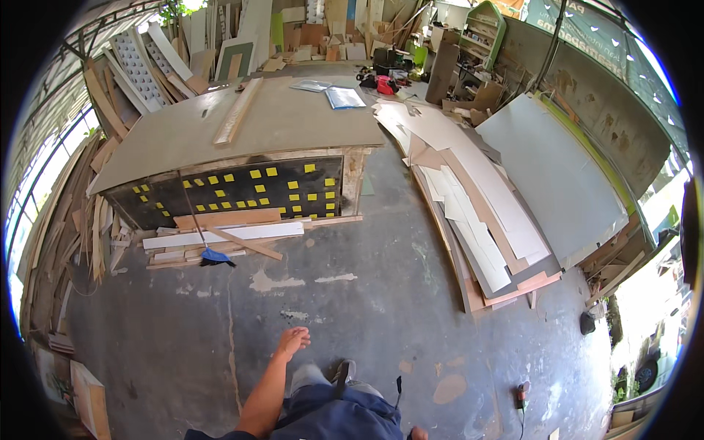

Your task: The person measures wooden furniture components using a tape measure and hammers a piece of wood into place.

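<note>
A blue-headed broom (215,256) stands with its dark bristles on the workshop floor (345,304), its thin handle slanting up to the edge of a large bench, ahead and to the left of a person in dark blue clothing (334,414). The person's left hand (293,342) hangs over the floor well apart from the broom, its grip half loose, fingers gently bent around nothing visible. Only a sliver of the right hand (419,434) shows at the lower edge; the state of its grip cannot be told. Out to its right, a corded power tool (522,396) sits on the floor.

Behind the broom, pale boards (235,233) lie stacked along the foot of the bench (169,136), whose dark side panel (242,193) is dotted with yellow squares. A long wooden plank (238,114) and flat, clear-wrapped packets (345,97) rest on its top. To the right, white and brown sheets (477,213) lie in a loose, overlapping pile beside a broad pale-grey panel (554,169). Lumber offcuts (55,213) crowd the left wall.
</note>
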`<state>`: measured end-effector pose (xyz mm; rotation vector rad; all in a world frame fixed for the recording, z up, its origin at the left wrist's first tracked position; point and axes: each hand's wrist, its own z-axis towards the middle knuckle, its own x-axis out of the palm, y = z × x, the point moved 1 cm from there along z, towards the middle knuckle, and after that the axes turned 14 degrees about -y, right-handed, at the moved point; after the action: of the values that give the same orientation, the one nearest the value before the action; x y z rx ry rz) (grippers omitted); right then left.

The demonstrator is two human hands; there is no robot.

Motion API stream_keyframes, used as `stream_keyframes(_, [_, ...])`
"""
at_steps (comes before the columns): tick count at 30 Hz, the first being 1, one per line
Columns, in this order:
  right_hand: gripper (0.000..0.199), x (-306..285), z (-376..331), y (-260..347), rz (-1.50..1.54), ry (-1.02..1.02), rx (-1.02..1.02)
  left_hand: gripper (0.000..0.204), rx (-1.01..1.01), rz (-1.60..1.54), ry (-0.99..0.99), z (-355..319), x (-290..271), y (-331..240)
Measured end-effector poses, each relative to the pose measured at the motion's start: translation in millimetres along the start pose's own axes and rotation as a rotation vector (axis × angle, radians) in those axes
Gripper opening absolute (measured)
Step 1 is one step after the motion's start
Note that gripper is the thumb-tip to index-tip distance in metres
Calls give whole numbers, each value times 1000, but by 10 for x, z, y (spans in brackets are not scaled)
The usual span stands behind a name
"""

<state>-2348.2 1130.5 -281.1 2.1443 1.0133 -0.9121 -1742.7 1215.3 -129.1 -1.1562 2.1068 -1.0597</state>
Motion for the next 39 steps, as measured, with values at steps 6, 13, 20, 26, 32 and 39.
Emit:
stream_keyframes(6, [50, -539, 1047, 3416, 25, -82, -274, 31, -105, -24, -156, 1092, -26, -519])
stream_keyframes(13, [42, -283, 2624, 5528, 287, -224, -400, 28, 12, -25, -350, 2978, 513, -1967])
stream_keyframes(20, [35, -596, 3239, 6220, 356, -31, 167, 24, 210, -311, -453, 4578, 1937, -3880])
stream_keyframes(26, [38, -755, 3814, 6841, 295, 68, 266, 29, 301, -354, -338, 5430, 3585, -5563])
stream_keyframes(32, [38, -1284, 4731, 8748, 77, 193, 91, 31, 346, -464, -404, 6681, 4429, -6283])
stream_keyframes(39, [37, -2099, 6690, 11826, -102, 185, -260, 25, 284, -520, -641, 7924, 4532, -6934])
